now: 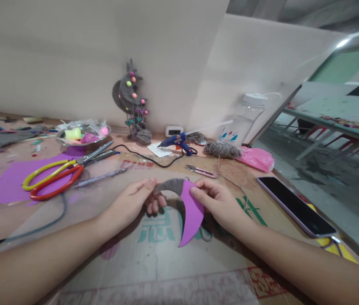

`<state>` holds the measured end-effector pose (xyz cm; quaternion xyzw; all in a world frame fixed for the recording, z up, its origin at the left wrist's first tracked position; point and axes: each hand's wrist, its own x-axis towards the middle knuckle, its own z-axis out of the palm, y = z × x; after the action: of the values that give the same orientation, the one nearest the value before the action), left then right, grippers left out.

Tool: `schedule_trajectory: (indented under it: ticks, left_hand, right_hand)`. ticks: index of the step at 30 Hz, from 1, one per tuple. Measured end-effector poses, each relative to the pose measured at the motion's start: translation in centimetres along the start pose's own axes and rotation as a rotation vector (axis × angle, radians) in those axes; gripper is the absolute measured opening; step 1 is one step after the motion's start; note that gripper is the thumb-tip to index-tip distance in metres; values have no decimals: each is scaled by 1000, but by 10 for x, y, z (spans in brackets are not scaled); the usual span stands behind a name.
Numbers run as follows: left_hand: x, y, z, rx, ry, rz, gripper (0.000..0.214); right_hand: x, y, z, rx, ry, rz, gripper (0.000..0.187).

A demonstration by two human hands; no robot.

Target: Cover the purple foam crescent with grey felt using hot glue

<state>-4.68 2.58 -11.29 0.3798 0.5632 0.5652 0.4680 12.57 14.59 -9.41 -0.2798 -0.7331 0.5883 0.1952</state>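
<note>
Your bare forearms (59, 250) lead to both hands: your left hand (139, 195) pinches the grey yarn-wrapped end of a purple crescent (193, 214), your right hand (219, 199) grips its middle, over printed cardboard (116, 267). Behind rises a pale wall (71, 55); rightward, another table (335, 126) stands on grey floor (351, 195).

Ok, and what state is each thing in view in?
Purple crescent: one end wrapped in gray yarn, rest bare
Left hand: pinching the wrapped end
Right hand: gripping the purple part
Scissors: blades slightly apart
Phone: screen dark
Glue gun: on or off unclear
Yarn bundle: loose strand trailing
Bottle: capped
Thread snips: lying unheld
</note>
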Motion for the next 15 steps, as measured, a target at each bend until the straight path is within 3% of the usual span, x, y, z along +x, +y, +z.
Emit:
schedule_trajectory:
  ticks: [3, 7, 9, 12, 15]
  left_hand:
    - [0, 0, 0, 14, 3, -1, 42]
    - [-2, 1, -3, 104, -44, 39, 39]
    - [-2, 1, -4, 172, -86, 43, 42]
    - [-4, 0, -4, 161, -116, 27, 44]
    - [-4, -1, -4, 104, -142, 23, 42]
  right_hand:
    - [1, 2, -1, 7, 22, -21, 29]
    - [-2, 0, -1, -65, 148, -190, 19]
    - [-5, -3, -2, -141, 217, -341, 11]
    - [-9, -6, -7, -328, 270, -700, 11]
    - [-15, -6, -15, -574, 215, -965, 18]
